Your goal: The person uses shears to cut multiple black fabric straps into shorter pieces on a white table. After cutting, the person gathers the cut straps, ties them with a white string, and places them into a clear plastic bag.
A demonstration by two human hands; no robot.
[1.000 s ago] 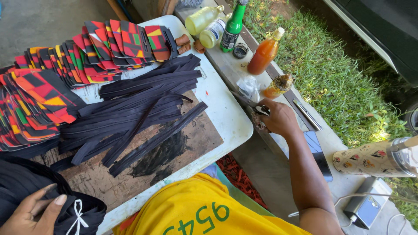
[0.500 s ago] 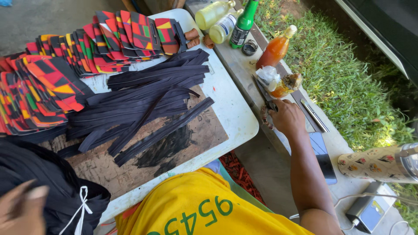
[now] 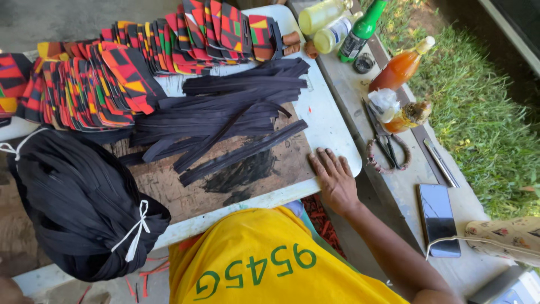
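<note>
- Where the near left corner of the view ends, only a sliver of the left hand (image 3: pixel 8 290) shows, so I cannot tell whether it is open or closed.
- Just right of it, a large bundle of black strips (image 3: pixel 79 208) tied with white cord lies over the near left part of the white table (image 3: pixel 332 121).
- Far from the viewer, rows of stacked fabric pieces (image 3: pixel 112 79) in red, black, yellow and green run along the table's far left side and far edge.
- Loose black strips (image 3: pixel 225 110) lie fanned across the middle of the table, partly on a worn wooden board (image 3: pixel 185 186).
- The board carries dark smears near its right end.
- Near the viewer, a yellow shirt (image 3: pixel 264 259) fills the lower middle.
- The right hand (image 3: pixel 336 180) lies open and flat, palm down, fingers spread, on the board's right edge at the near right corner of the table, holding nothing.
- Right of the table, a grey bench (image 3: pixel 405 186) carries scissors (image 3: pixel 385 143) with wrapped handles, near the right hand but apart from it.
- Far along the bench stand pale yellow bottles (image 3: pixel 326 22), a green bottle (image 3: pixel 363 28), an orange bottle (image 3: pixel 400 66) and a small amber jar (image 3: pixel 408 115).
- A dark phone (image 3: pixel 437 217) lies on the near part of the bench, with grass (image 3: pixel 484 112) beyond on the right.
</note>
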